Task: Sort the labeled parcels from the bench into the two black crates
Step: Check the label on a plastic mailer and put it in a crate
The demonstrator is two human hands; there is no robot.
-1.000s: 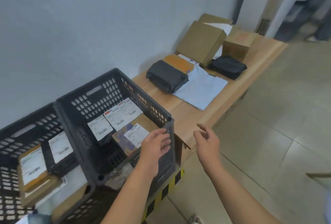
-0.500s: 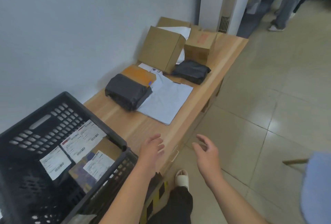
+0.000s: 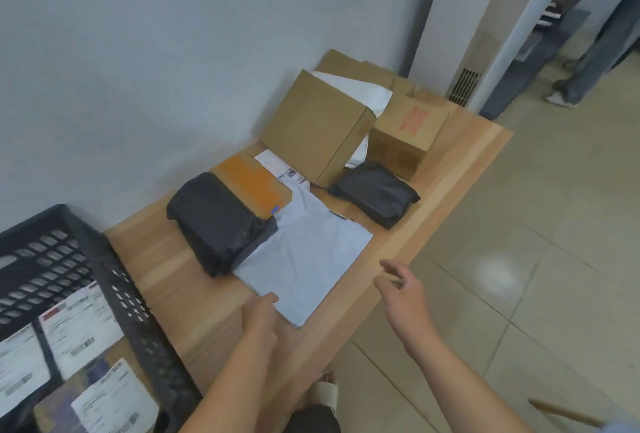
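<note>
On the wooden bench [image 3: 446, 169] lie a flat pale grey mailer [image 3: 308, 259], a black wrapped parcel [image 3: 218, 221] overlapping its left side, an orange-brown parcel [image 3: 252, 179], another black parcel [image 3: 375, 193], a large cardboard box [image 3: 315, 124] and a small box with red print [image 3: 408, 131]. My left hand [image 3: 263, 321] reaches over the bench with fingertips at the near corner of the grey mailer, holding nothing. My right hand [image 3: 401, 290] hovers off the bench's front edge, fingers loosely spread. A black crate [image 3: 114, 276] at lower left holds labeled parcels [image 3: 79, 325].
A grey wall runs along the back of the bench. Tiled floor lies to the right, with a person's legs [image 3: 588, 62] standing at the far upper right beside a white pillar [image 3: 512, 34]. My slippered foot [image 3: 323, 394] shows below the bench edge.
The view has swung right along the bench, away from the crates. Both hands have moved forward; the left has come from the crate rim to the grey mailer's near corner.
</note>
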